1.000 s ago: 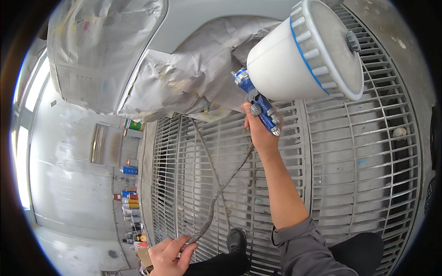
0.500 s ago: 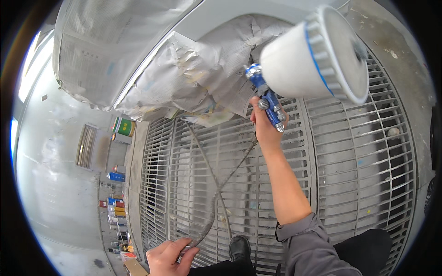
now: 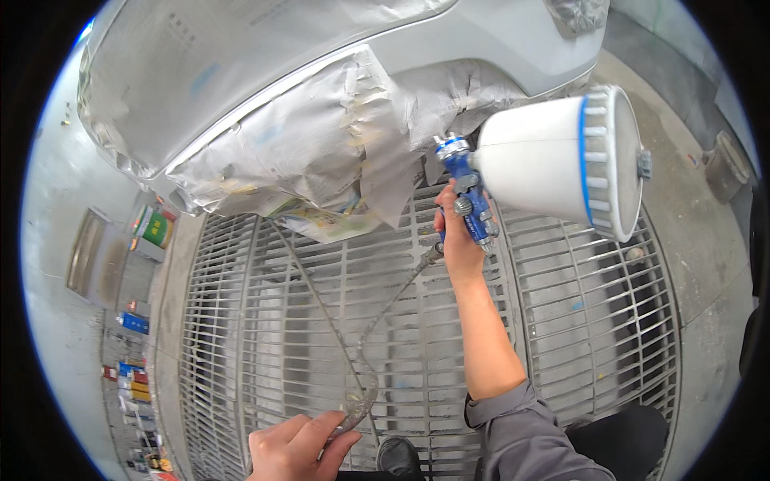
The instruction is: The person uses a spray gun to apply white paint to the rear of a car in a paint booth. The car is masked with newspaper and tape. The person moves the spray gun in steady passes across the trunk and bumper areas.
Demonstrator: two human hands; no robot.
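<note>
A blue spray gun with a large white paint cup is gripped in my right hand, its silver nozzle pointing up and to the left. The cup has a blue ring and a ribbed lid on its right side. From the bottom of the gun's handle a grey, paint-crusted air hose runs down to my left hand, whose fingers are closed around it. Ahead of the gun is a white vehicle body panel, with crumpled masking paper taped below it.
Metal floor grating lies underfoot, with another length of hose across it. Along the left wall stand several cans and bottles, among them a green tin and a blue can. A grey bin is at the far right.
My view has shifted, showing more of the white panel. The spray gun has tilted and sits a little lower and farther from the camera. Both hands keep their hold.
</note>
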